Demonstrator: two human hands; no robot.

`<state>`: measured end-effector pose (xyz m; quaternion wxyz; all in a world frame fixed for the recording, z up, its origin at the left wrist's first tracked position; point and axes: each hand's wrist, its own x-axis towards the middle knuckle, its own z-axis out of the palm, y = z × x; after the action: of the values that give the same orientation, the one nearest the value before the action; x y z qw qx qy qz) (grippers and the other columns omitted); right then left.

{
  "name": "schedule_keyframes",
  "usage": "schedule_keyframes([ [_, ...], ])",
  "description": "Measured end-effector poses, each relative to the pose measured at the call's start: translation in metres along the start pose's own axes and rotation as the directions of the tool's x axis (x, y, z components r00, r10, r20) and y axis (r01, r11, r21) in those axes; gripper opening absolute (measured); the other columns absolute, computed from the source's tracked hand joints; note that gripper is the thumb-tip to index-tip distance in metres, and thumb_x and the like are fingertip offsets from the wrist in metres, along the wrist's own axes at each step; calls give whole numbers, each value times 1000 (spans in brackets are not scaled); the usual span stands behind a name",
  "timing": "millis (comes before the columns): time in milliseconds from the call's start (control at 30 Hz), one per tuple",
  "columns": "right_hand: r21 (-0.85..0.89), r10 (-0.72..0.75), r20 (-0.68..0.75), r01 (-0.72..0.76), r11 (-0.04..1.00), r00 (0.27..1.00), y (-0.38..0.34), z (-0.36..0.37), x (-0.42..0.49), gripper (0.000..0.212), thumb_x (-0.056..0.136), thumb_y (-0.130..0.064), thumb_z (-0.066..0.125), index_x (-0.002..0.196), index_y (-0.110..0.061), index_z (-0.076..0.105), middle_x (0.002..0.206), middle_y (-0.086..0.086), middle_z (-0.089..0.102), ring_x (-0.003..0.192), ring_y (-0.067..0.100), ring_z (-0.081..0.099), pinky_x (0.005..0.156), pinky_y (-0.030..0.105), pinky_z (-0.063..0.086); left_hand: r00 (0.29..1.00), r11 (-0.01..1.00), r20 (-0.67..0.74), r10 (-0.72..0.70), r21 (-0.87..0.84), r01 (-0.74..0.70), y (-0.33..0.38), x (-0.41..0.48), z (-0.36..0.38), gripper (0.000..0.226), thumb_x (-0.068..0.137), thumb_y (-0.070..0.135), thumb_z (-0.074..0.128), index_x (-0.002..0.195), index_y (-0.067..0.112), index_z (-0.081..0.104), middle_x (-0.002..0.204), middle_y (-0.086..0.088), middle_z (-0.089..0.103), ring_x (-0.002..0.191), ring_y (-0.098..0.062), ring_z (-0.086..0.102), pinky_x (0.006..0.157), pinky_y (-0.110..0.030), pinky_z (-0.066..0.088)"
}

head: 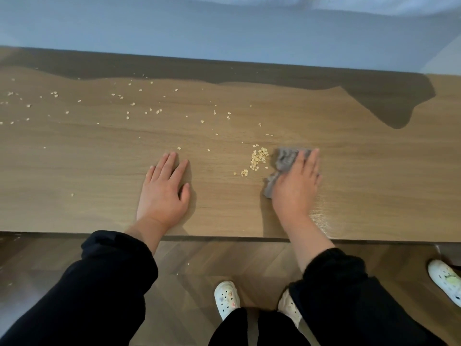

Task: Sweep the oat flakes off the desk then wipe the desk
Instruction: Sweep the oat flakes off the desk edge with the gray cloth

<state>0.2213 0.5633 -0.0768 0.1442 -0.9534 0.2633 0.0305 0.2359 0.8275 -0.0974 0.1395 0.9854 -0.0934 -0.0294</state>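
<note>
Wooden desk (349,196), oat flakes (259,158) scattered, right hand (296,181) pressing grey cloth (284,159)

You have one brown wooden desk (374,183), one crumpled grey cloth (284,158), your left hand (163,191) and right hand (296,186). There is one small heap of pale oat flakes (258,158), plus scattered flakes too many to count, and three white clogs (226,299).

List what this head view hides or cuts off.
Head view:
Grey cloth: the part under the right hand is hidden.
Desk: both ends are cut off by the frame edges.
Oat flakes: those in the back shadow are too small to count.
White shoe: cut off by the right edge.
</note>
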Motion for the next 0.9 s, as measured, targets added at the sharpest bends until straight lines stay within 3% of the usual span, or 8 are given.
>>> schedule_keyframes([
  [167,16,169,-43,-168,986,985,11,-12,29,78,94,-18,53,155,-12,4,162,15,-4,149,35,2,121,50,4,1000,1000,-2,-4,-6,4,1,-1,1,67,87,43,23,148,18,35,159,-7,21,148,-19,11,120,-40,9],
  [267,-26,102,-7,-102,994,995,-17,-4,32,93,87,-29,64,156,-19,2,162,16,-5,148,37,2,120,50,0,1000,1000,-8,-11,-21,11,2,-1,2,68,87,43,21,148,18,35,159,-6,21,148,-18,11,120,-41,9],
  [367,-66,-89,60,93,993,994,-27,2,29,88,90,-28,60,156,-20,3,162,15,-8,149,36,-2,120,51,-1,1000,1000,-4,-14,-21,14,2,-1,1,68,86,43,20,148,18,36,159,-6,21,148,-18,11,120,-41,10],
  [433,-73,-134,67,138,988,989,-14,-4,33,84,91,-22,55,156,-19,2,162,13,-11,149,33,-3,120,51,2,1000,1000,-2,-11,-14,11,2,-1,1,68,86,43,21,147,18,37,159,-6,22,148,-18,11,120,-42,10],
  [600,65,52,-119,-45,997,992,44,-22,63,69,94,-7,50,154,-21,19,162,15,8,148,34,11,120,52,7,1000,1000,0,-11,-11,11,2,-1,0,67,87,42,23,147,18,38,158,-6,23,148,-18,12,120,-41,10],
  [700,44,111,-122,-107,993,986,45,-23,95,60,96,-8,46,152,-16,26,161,16,12,147,36,15,119,52,11,1000,1000,3,-8,-9,8,2,-1,0,66,87,42,23,147,18,38,158,-6,23,148,-18,12,120,-40,10],
  [767,-3,45,-91,-46,999,995,25,-21,109,58,97,-15,44,152,-16,26,162,15,9,147,36,14,119,51,12,1000,1000,4,-9,-10,10,2,-1,0,66,87,42,23,148,18,37,158,-6,23,148,-18,12,120,-40,10],
  [900,-32,-258,4,258,966,966,-27,-6,108,50,104,-34,29,152,-23,25,162,11,8,149,33,11,120,51,8,1000,1000,4,-14,-2,14,1,-1,0,65,88,41,25,147,18,38,158,-5,23,148,-18,13,120,-41,12],
])
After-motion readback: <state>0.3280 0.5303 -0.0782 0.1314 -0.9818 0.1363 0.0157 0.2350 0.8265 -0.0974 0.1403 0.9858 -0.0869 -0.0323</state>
